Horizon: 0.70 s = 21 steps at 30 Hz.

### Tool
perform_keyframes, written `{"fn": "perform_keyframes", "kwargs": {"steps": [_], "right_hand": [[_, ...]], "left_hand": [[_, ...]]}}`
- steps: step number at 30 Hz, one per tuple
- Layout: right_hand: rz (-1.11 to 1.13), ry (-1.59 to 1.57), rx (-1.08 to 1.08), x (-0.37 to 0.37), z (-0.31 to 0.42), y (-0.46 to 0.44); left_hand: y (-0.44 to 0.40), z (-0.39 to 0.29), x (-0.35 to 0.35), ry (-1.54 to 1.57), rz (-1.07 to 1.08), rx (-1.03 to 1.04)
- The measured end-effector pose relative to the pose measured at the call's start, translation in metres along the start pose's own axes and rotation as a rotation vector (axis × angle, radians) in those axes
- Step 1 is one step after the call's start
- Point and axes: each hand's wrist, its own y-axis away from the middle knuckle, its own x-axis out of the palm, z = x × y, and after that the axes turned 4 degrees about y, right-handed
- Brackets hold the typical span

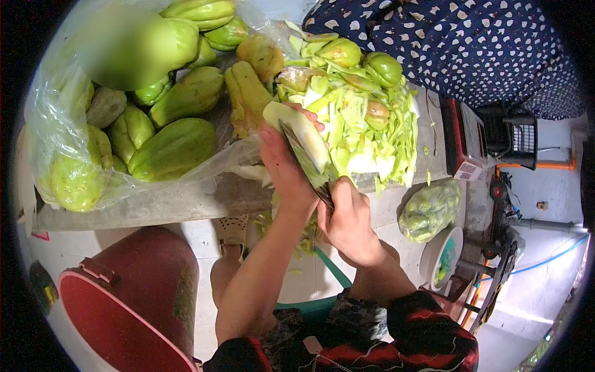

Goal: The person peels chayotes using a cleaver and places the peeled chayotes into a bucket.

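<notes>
My left hand (286, 162) is wrapped round a pale, peeled chayote (302, 133), holding it up at the table's front edge. My right hand (348, 217) is closed round the handle of a dark-bladed knife (304, 158), whose blade lies along the chayote's side. A strip of green peel hangs by the blade. Just beyond and to the right lies a heap of green peelings (372, 133) with a few whole chayotes on it. On the left, a clear plastic bag (59, 118) holds several unpeeled green chayotes (176, 149).
A red bin (149, 279) stands below the table (155, 208) at lower left. On the floor at right are a filled plastic bag (431, 211) and a white bucket (434, 260). Someone in dark patterned clothing (458, 49) is across the table. A black crate (524, 139) is at right.
</notes>
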Motion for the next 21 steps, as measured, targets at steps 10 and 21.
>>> {"fn": "perform_keyframes", "kwargs": {"steps": [10, 21], "right_hand": [[-0.025, -0.221, 0.09, -0.019, -0.006, -0.021], [-0.413, -0.655, 0.377, -0.044, -0.045, -0.037]], "left_hand": [[-0.009, -0.016, 0.008, -0.133, -0.121, -0.186], [-0.018, -0.028, 0.017, 0.232, -0.128, -0.433]]}}
